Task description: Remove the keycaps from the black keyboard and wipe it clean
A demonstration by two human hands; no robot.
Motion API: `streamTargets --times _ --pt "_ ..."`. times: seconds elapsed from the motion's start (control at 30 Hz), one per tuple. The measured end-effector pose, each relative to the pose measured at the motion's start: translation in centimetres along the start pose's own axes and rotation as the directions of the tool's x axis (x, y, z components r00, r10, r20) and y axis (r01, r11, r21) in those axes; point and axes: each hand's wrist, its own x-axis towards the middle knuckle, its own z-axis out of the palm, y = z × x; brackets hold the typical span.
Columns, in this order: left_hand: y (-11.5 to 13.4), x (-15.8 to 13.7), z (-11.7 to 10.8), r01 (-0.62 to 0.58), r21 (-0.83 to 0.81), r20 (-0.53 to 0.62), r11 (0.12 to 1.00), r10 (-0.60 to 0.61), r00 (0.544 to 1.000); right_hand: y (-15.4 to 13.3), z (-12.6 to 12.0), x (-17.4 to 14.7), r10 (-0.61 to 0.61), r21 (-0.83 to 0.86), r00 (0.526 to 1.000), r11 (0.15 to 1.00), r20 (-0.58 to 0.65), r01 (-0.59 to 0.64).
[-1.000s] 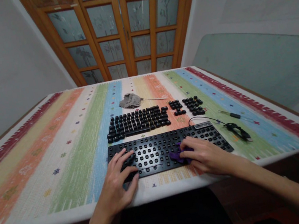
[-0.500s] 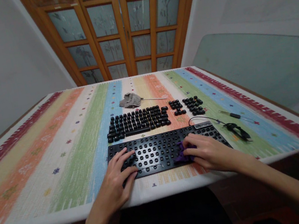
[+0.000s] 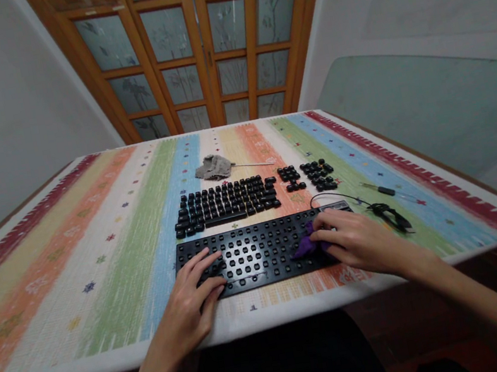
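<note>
A black keyboard [image 3: 251, 256] with its keycaps off lies near the table's front edge. My left hand [image 3: 195, 291] rests on its left end, fingers spread over the switches. On the right part of the keyboard, my right hand [image 3: 354, 238] is closed on a purple cloth [image 3: 306, 245] pressed against the switches. Behind the keyboard, the loose black keycaps [image 3: 227, 202] are laid out in rows, in keyboard order. Smaller groups of keycaps [image 3: 318, 173] sit to their right. Part of the keyboard's right end is hidden under my right hand.
A grey cloth [image 3: 215, 167] with a thin rod sticking out lies behind the keycaps. To the right are a coiled black cable [image 3: 391, 215] and a small tool with a black handle [image 3: 384, 190]. A striped tablecloth [image 3: 116, 280] covers the table.
My right hand has slid the purple cloth a little to the right over the keyboard. My left hand stays in place on the left end. The whole view has shifted slightly.
</note>
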Motion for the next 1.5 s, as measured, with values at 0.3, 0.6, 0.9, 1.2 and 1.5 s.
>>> streamTargets --times 0.3,0.6,0.9,1.2,1.5 --pt "-0.5 -0.2 1.5 0.054 0.041 -0.152 0.998 -0.047 0.987 -1.9 1.9 0.9 -0.091 0.087 0.995 0.992 -0.044 0.095" --pt "-0.2 -0.2 1.3 0.056 0.079 -0.159 0.995 -0.043 0.986 -1.6 2.0 0.4 -0.116 0.133 0.993 0.985 0.037 0.11" --pt "0.1 -0.5 1.0 0.065 0.054 -0.161 0.996 -0.056 0.985 0.0 1.0 -1.1 -0.002 0.087 0.996 0.996 0.087 -0.006" --pt "0.2 -0.3 1.1 0.053 0.082 -0.198 0.995 -0.036 0.979 0.6 -0.5 -0.3 0.15 0.054 0.978 0.988 -0.144 -0.143" --pt "0.4 -0.4 0.8 0.033 0.067 -0.197 0.997 -0.019 0.98 -1.2 2.3 1.5 -0.042 0.134 0.999 0.99 -0.007 0.043"
